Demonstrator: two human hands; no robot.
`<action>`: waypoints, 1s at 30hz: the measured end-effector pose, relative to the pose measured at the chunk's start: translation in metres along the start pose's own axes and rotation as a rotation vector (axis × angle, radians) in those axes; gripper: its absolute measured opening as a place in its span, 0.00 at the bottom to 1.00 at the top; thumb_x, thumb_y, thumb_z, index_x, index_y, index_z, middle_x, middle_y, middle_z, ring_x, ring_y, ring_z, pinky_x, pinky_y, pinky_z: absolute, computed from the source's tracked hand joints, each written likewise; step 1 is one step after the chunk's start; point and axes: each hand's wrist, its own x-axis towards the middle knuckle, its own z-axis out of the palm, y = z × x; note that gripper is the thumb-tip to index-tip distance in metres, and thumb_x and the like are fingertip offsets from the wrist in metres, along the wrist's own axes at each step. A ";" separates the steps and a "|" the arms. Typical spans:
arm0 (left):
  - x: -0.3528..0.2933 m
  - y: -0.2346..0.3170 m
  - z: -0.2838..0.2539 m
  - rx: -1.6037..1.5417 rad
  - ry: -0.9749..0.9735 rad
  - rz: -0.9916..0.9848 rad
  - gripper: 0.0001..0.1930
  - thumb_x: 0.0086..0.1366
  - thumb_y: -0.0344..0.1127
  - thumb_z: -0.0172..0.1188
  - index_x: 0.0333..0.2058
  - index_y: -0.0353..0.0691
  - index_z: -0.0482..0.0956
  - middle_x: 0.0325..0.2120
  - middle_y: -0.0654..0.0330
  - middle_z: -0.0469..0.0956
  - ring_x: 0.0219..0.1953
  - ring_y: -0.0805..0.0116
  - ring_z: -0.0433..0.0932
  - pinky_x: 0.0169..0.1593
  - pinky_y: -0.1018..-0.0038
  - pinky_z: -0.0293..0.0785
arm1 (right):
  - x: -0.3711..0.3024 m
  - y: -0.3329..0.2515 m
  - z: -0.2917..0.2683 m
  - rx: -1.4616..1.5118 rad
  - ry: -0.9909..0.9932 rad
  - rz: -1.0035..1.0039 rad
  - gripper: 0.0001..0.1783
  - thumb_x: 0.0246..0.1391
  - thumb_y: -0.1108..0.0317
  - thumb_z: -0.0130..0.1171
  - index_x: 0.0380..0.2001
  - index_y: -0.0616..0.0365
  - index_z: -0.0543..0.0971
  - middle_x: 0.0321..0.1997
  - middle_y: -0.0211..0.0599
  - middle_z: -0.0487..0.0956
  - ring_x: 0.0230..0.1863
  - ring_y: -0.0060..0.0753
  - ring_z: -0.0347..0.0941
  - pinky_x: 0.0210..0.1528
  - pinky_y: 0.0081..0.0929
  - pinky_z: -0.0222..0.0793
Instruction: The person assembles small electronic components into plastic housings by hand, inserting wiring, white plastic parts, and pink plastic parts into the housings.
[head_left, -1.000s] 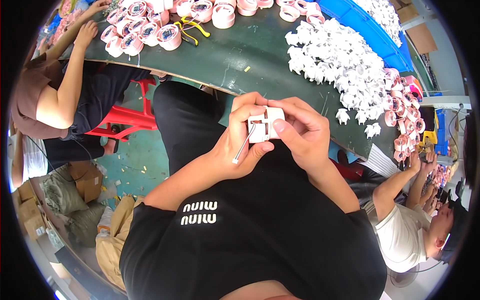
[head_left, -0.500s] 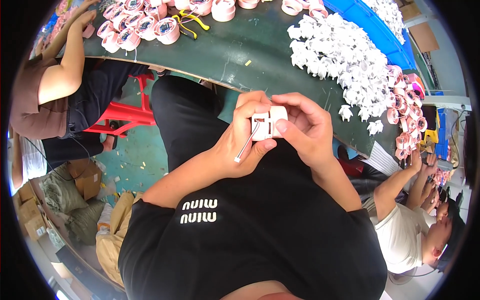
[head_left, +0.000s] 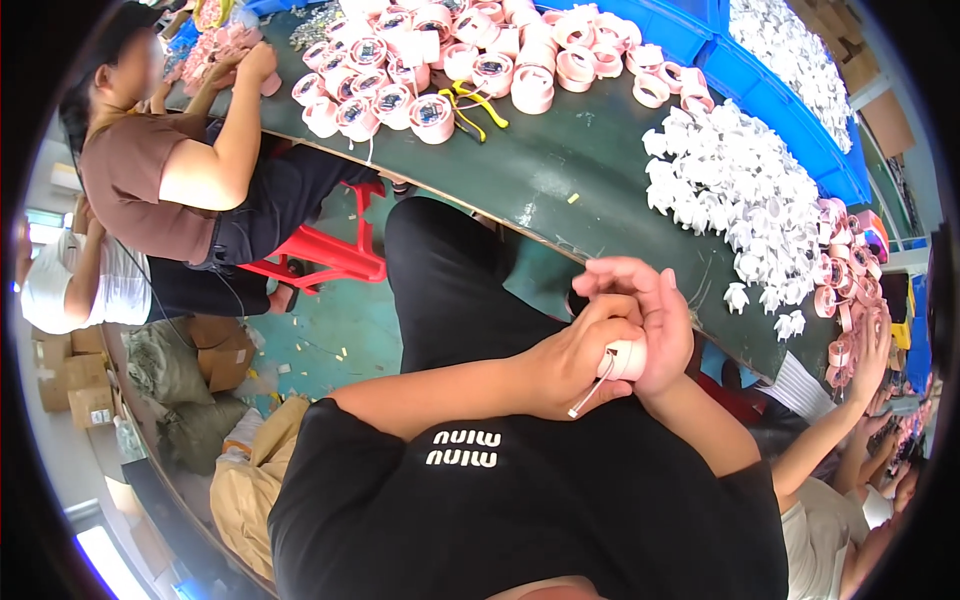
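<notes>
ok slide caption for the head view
Left hand holds a pale pink housing against the right hand, beside a green table.

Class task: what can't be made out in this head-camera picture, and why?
Head view, pink part: full shape hidden behind the left hand.
Head view, plug: contacts too small.
Head view, white pieces: lower ones covered by those on top.
Head view, left blue bin: cut off by the top edge.

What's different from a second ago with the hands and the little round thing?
The pale pink housing came closer to the black shirt. The right hand took its thumb off the front and opened, palm alongside. The left hand still grips it. The yellow-handled pliers stayed put.
</notes>
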 end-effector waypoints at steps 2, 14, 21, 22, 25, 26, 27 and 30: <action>0.004 0.001 -0.002 -0.002 0.021 0.002 0.36 0.59 0.24 0.71 0.61 0.36 0.59 0.56 0.42 0.62 0.57 0.38 0.68 0.58 0.54 0.72 | 0.002 0.000 -0.005 -0.009 -0.018 -0.002 0.39 0.75 0.44 0.25 0.53 0.66 0.77 0.47 0.47 0.81 0.50 0.35 0.75 0.59 0.33 0.69; 0.058 -0.012 -0.265 1.110 0.654 -0.186 0.24 0.63 0.25 0.65 0.58 0.33 0.76 0.43 0.54 0.80 0.45 0.67 0.79 0.45 0.71 0.77 | -0.028 -0.043 -0.073 -0.285 0.390 -0.333 0.16 0.66 0.73 0.56 0.56 0.63 0.77 0.48 0.36 0.81 0.49 0.26 0.75 0.53 0.24 0.69; -0.028 -0.116 -0.541 1.659 0.665 -0.417 0.39 0.67 0.46 0.64 0.70 0.31 0.61 0.60 0.36 0.75 0.62 0.42 0.76 0.64 0.61 0.72 | -0.035 -0.099 -0.197 -1.685 1.117 -0.472 0.24 0.50 0.73 0.59 0.53 0.64 0.78 0.52 0.56 0.78 0.56 0.63 0.72 0.60 0.52 0.67; -0.012 -0.121 -0.538 1.402 0.670 -0.494 0.38 0.67 0.47 0.64 0.69 0.33 0.63 0.61 0.37 0.75 0.62 0.42 0.76 0.64 0.61 0.72 | -0.048 -0.101 -0.230 -1.908 1.260 -0.295 0.26 0.50 0.72 0.60 0.55 0.63 0.77 0.52 0.56 0.78 0.55 0.65 0.73 0.60 0.53 0.69; -0.006 -0.115 -0.517 1.453 0.678 -0.509 0.32 0.68 0.47 0.64 0.66 0.39 0.71 0.58 0.42 0.78 0.58 0.42 0.78 0.61 0.58 0.73 | -0.063 -0.113 -0.271 -1.832 1.254 0.238 0.23 0.53 0.68 0.63 0.52 0.63 0.76 0.58 0.61 0.76 0.55 0.67 0.75 0.57 0.52 0.75; 0.016 -0.114 -0.473 1.670 0.632 -0.469 0.29 0.67 0.45 0.64 0.64 0.40 0.74 0.56 0.42 0.79 0.57 0.42 0.79 0.60 0.57 0.74 | -0.072 -0.111 -0.283 -1.765 1.212 0.294 0.23 0.53 0.67 0.64 0.52 0.62 0.76 0.59 0.61 0.76 0.56 0.69 0.75 0.58 0.52 0.75; 0.021 -0.096 -0.448 1.916 0.599 -0.436 0.26 0.66 0.43 0.65 0.62 0.42 0.76 0.54 0.42 0.80 0.55 0.42 0.79 0.58 0.55 0.75 | -0.072 -0.110 -0.292 -1.805 1.178 0.243 0.26 0.53 0.65 0.66 0.54 0.60 0.75 0.62 0.59 0.75 0.57 0.69 0.75 0.59 0.52 0.75; 0.039 -0.074 -0.373 1.358 0.634 -0.070 0.19 0.67 0.31 0.64 0.57 0.39 0.79 0.50 0.46 0.78 0.51 0.52 0.77 0.49 0.62 0.79 | -0.084 -0.098 -0.322 -1.835 1.218 -0.176 0.09 0.54 0.66 0.66 0.35 0.60 0.82 0.47 0.59 0.82 0.43 0.60 0.82 0.48 0.49 0.79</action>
